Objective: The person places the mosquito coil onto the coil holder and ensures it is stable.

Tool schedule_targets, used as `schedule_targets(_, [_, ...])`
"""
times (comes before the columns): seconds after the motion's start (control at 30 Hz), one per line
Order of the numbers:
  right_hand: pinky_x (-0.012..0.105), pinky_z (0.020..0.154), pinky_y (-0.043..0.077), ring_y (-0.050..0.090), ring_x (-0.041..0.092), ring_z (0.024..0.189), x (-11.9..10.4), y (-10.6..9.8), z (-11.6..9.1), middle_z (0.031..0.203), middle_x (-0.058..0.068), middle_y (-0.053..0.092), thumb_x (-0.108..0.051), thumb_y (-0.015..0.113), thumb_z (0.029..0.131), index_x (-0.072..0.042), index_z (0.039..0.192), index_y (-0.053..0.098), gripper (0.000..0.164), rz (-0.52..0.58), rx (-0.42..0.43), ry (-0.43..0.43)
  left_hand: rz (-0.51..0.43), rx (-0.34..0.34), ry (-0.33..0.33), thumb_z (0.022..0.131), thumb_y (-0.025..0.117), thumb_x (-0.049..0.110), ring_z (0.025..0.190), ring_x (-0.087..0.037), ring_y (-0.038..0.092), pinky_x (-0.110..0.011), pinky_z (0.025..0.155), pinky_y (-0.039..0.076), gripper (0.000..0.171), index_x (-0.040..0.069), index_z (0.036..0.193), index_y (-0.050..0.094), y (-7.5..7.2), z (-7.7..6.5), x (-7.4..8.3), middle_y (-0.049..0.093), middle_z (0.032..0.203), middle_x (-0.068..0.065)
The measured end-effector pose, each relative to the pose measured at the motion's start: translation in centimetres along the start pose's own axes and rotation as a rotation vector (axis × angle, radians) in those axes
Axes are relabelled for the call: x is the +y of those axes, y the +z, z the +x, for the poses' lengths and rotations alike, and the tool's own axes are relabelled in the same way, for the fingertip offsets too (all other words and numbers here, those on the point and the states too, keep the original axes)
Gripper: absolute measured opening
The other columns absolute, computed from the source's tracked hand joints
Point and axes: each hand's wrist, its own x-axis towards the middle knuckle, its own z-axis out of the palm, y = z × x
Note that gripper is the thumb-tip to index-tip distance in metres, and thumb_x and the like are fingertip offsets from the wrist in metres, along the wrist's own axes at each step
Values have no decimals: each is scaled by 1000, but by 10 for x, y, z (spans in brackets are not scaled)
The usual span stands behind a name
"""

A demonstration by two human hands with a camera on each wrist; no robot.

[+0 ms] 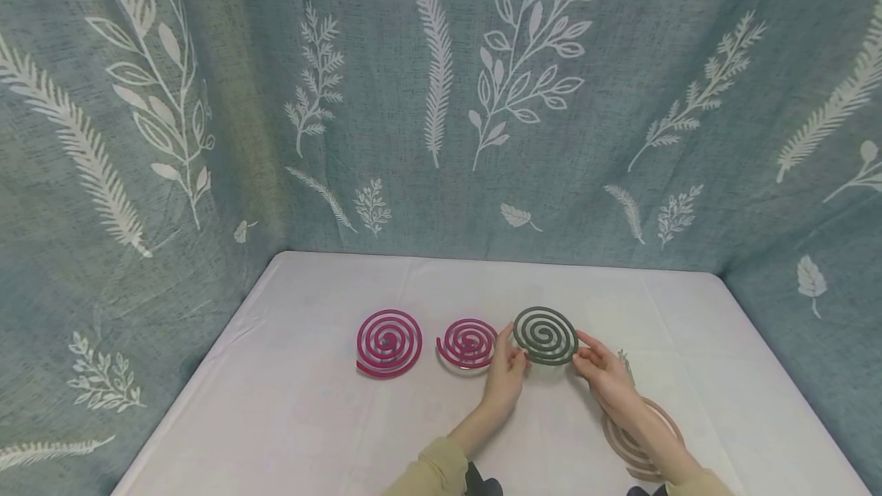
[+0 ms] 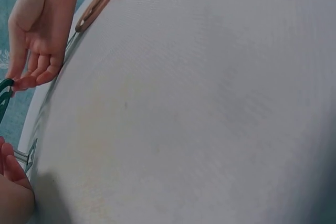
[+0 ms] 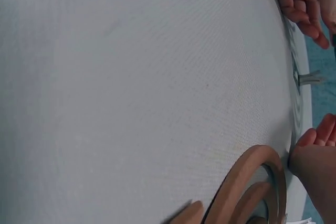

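Both hands hold a dark green mosquito coil (image 1: 544, 336), raised above the white table with its spiral face toward the head camera. My left hand (image 1: 505, 381) pinches its left edge between thumb and fingers. On the opposite edge, my right hand (image 1: 609, 381) pinches it the same way. Only a sliver of this coil (image 2: 5, 98) enters the left wrist view. A small metal stand (image 3: 311, 78) is visible between the hands in the right wrist view. Just left of my left hand is a magenta mosquito coil (image 1: 467, 343), with a metal rim showing beneath it.
Farther left lies another magenta coil (image 1: 388, 344). A brown coil (image 1: 630, 446) lies under my right forearm, partly hidden. Thin metallic pieces (image 1: 625, 362) show behind my right hand. A teal leaf-patterned curtain (image 1: 441, 98) hangs round the white table (image 1: 276, 419).
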Motion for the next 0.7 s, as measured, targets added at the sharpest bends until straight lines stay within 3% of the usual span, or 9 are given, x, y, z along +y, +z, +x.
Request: schedule_targets(0.7, [13,78,44,47,-1,87,6,2,8,100,-6,45,-4,49,96,-2,148,23,58,-11,-23,-1,15,-34,-17,95,45,2,80,-15,60,-18,71,46,52,7,144,28,-4,-2,-7,59,87,-11])
